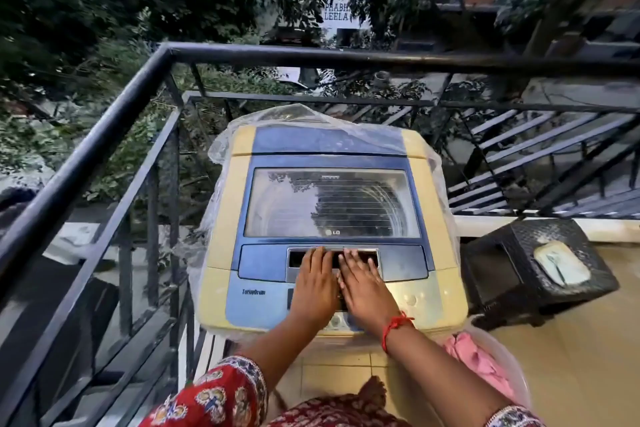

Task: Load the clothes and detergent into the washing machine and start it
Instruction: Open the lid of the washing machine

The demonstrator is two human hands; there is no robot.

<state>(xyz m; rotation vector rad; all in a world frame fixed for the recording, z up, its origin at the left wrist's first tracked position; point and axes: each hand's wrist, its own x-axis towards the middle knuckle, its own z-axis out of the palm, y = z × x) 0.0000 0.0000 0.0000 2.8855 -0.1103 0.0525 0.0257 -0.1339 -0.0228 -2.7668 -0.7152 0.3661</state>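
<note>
A top-loading washing machine (221,218), yellowed with a blue lid, stands on a balcony in front of me, partly wrapped in clear plastic. Its lid (330,201) with a glass window lies closed. My left hand (313,282) and my right hand (363,284) lie side by side, palms down with fingers straight, over the control panel, their fingertips reaching into the recessed lid handle (298,258). Neither hand holds anything. Pink clothes (474,357) sit in a clear tub at the lower right, beside the machine.
A black metal railing (114,121) runs close along the left and behind the machine. A dark wicker stool (540,274) carrying a pale container (561,262) stands to the right on the tiled floor (571,357).
</note>
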